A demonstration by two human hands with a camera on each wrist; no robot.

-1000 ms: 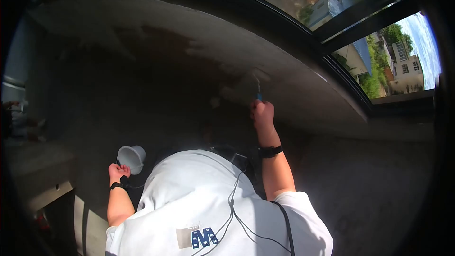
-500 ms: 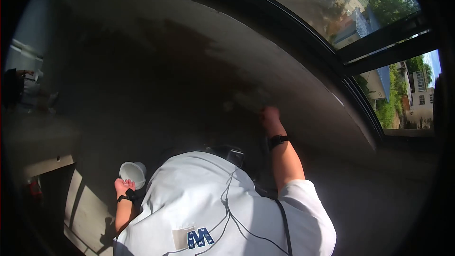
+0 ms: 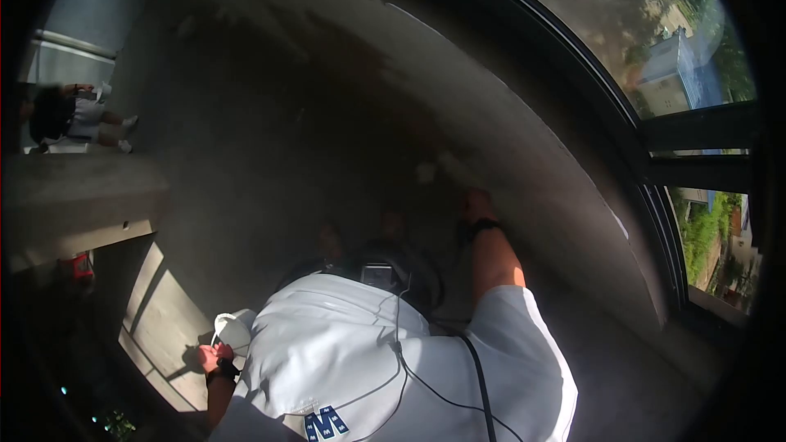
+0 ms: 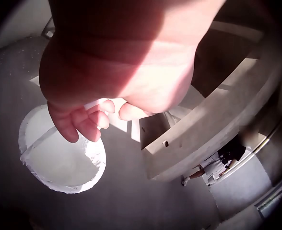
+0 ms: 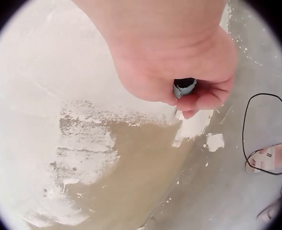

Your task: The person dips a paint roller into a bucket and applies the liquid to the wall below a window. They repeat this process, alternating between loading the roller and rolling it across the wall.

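My left hand point(image 3: 214, 356) point(image 4: 126, 72) is low at the left, fingers curled round the handle of a white bucket point(image 3: 234, 330) point(image 4: 59, 160); whitish material shows inside it. My right hand point(image 3: 477, 206) point(image 5: 174, 62) grips a tool handle point(image 5: 184, 90), its blue-grey end showing between palm and fingers. The tool's head is hidden in both views. Beside that hand is a wall point(image 3: 524, 172) point(image 5: 30, 76), partly covered in rough white coating point(image 5: 86, 158), with a bare brownish patch point(image 5: 141, 158) under the hand.
A dark-framed window point(image 3: 573, 49) curves above the wall at the right. Another person point(image 3: 65, 119) point(image 4: 227, 155) stands far off beyond a concrete ledge point(image 3: 82, 188). A white patch point(image 5: 215, 142) lies on the floor near a sandalled foot point(image 5: 263, 159). A black cable point(image 5: 244, 124) loops there.
The head view has turned, bringing the far person and my feet into clearer sight. My right hand has moved lower along the wall, and the roller-like tool seen earlier is now hidden. The bucket remains held.
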